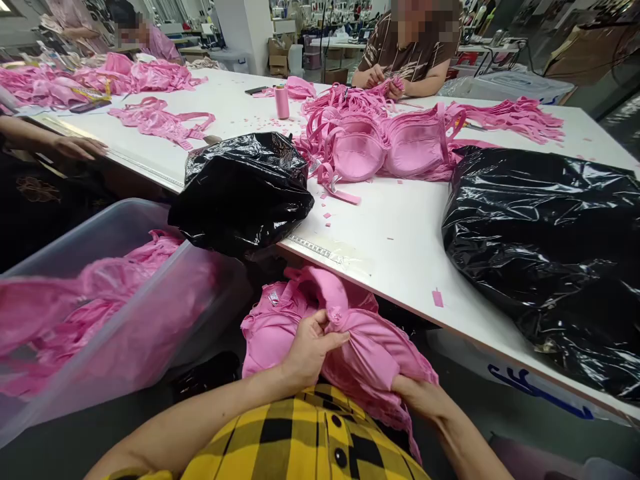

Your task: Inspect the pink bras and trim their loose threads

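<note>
A pink bra (370,347) lies gathered over my lap, just below the table edge. My left hand (311,343) is closed on it, pinching the fabric between thumb and fingers near the center. On the other side, my right hand (413,392) holds the same bra, with its fingers mostly hidden in the folds of the cup. More pink bra cups (273,327) rest under and left of my left hand. A pink strap (325,283) curves up above that hand.
Stacked pink bras (363,157) lie on the white table (385,233) between two black plastic bags (245,190) (545,247). At left, a clear bin (120,353) holds pink garments. A co-worker (405,53) handles pink pieces across the table. Another person's hand (80,147) rests at the left edge.
</note>
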{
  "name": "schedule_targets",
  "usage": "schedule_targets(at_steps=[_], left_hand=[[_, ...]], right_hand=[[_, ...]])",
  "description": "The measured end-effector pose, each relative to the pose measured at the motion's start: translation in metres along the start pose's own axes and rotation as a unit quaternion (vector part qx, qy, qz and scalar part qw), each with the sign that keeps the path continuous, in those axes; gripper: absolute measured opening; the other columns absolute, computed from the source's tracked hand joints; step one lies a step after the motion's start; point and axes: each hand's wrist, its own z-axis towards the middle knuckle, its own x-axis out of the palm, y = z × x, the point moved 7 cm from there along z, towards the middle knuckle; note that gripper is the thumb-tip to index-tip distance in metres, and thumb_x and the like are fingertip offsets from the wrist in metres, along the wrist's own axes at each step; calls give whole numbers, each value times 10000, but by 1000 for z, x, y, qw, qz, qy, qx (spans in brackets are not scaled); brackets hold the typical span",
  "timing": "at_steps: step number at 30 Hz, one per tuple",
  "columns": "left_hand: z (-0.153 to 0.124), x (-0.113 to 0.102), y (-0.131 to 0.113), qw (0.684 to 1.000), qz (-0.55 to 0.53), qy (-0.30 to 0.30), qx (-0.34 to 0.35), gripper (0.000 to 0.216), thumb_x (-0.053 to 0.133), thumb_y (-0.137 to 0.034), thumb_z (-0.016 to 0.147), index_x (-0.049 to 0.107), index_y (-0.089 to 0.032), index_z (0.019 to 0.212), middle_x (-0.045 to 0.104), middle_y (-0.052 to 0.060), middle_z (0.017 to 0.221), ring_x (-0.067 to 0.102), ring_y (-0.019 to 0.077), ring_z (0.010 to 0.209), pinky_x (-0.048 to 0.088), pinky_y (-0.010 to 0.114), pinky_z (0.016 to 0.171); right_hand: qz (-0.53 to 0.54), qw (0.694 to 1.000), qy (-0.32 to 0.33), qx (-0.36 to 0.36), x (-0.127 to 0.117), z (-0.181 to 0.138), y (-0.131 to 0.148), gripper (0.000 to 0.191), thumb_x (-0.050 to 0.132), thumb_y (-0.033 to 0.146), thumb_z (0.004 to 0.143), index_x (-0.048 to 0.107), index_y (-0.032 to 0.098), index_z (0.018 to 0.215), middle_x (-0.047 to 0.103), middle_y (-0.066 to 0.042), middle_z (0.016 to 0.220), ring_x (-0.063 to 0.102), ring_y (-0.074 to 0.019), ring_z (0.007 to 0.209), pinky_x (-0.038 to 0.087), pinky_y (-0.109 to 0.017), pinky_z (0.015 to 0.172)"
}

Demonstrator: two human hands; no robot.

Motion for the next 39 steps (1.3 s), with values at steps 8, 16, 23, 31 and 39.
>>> schedule_targets(at_steps=[8, 16, 23, 31, 39], left_hand=[[-4, -8, 35, 984, -15, -20, -175, 326, 795, -296, 610, 621, -121, 823, 692, 99, 849, 637, 235, 897, 476, 370, 887], [8, 0, 4, 991, 114, 58, 42, 450, 584, -367, 802, 565, -188, 1214, 527, 54, 1323, 403, 218, 1282, 260, 345, 1105], [-1, -1, 4, 974, 215, 65, -11, 372, 673, -204, 679, 667, -181, 1050, 697, 57, 1029, 477, 240, 1212, 267, 349, 1092], [-3, -12, 15, 967, 238, -37, -87, 300, 773, -223, 545, 703, -114, 815, 713, 89, 880, 630, 271, 920, 490, 323, 820], [6, -28, 21, 978, 178, -92, -59, 308, 790, -299, 557, 696, -103, 776, 707, 87, 785, 635, 250, 856, 494, 328, 800]], right_hand=[[86, 993, -84, 6, -13, 5, -19, 381, 721, 289, 617, 693, 187, 983, 733, -86, 921, 594, -288, 1064, 448, -433, 939], [207, 975, -80, 16, -4, 6, -15, 323, 790, 346, 575, 713, 201, 853, 742, -72, 824, 649, -291, 939, 478, -423, 856], [118, 990, -58, -56, -12, 4, -6, 313, 772, 374, 608, 712, 187, 852, 725, -63, 825, 648, -264, 875, 499, -376, 791], [8, 993, -95, -73, -6, 6, 7, 230, 693, 294, 614, 718, 185, 816, 693, -17, 679, 625, -237, 705, 504, -336, 666], [74, 986, -135, -71, -24, 0, 3, 323, 717, 346, 646, 668, 201, 930, 678, -52, 855, 605, -187, 683, 506, -309, 597]])
